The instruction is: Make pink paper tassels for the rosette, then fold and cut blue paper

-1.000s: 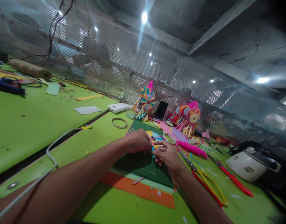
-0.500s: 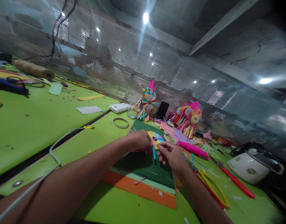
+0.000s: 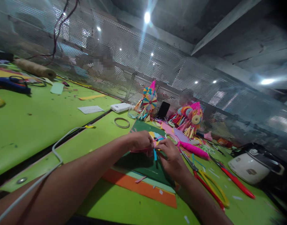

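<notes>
Bright green tabletop [image 3: 110,206] across lower frame. Dark green flat sheet [image 3: 144,166], lower centre. Pink-topped tasselled paper ornaments [image 3: 195,120], right of centre, look complete. Left hand [image 3: 141,141], centre, fingers appear closed on round multicoloured paper disc [image 3: 157,136]; right hand [image 3: 172,157] fingers bent at disc's lower edge, grip unclear. Disc seems part-made: coloured segments in place, narrow blue paper strip [image 3: 155,155] dangling; remainder cannot be told.

Two hands [image 3: 141,141] [image 3: 172,157] — one black phone [image 3: 163,110]
</notes>
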`<action>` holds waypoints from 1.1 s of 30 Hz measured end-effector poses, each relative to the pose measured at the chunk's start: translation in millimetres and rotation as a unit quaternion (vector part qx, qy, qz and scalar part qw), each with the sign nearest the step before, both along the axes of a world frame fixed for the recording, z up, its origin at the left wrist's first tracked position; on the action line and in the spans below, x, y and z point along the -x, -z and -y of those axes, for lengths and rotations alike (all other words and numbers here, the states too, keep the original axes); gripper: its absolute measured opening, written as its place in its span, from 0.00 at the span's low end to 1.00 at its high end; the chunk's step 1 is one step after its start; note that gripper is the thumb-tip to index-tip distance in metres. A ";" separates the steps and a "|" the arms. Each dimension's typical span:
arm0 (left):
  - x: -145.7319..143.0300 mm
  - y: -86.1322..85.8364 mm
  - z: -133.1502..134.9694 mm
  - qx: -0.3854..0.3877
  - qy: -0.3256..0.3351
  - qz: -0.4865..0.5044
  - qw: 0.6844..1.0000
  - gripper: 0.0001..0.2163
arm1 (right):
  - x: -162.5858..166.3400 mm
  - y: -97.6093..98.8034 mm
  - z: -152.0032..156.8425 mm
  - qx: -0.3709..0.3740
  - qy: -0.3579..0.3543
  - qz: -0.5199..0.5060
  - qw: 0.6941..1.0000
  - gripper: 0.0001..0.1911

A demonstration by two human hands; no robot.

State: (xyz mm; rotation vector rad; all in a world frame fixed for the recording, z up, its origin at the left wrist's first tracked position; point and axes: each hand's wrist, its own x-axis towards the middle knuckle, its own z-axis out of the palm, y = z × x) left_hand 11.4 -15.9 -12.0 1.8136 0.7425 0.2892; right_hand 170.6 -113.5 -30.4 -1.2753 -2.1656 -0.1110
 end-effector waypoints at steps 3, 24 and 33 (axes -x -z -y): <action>-0.2 0.2 -0.8 0.006 0.017 0.012 1.000 0.06 | 0.6 -0.8 0.6 -0.010 -0.005 0.009 1.000 0.12; -0.6 0.0 -1.4 0.019 0.016 0.010 1.000 0.04 | 0.1 -1.5 1.6 -0.009 -0.029 -0.025 0.999 0.14; 1.6 -7.0 5.6 0.055 0.044 0.053 0.996 0.05 | -1.7 -3.6 0.2 -0.015 -0.049 -0.046 0.998 0.08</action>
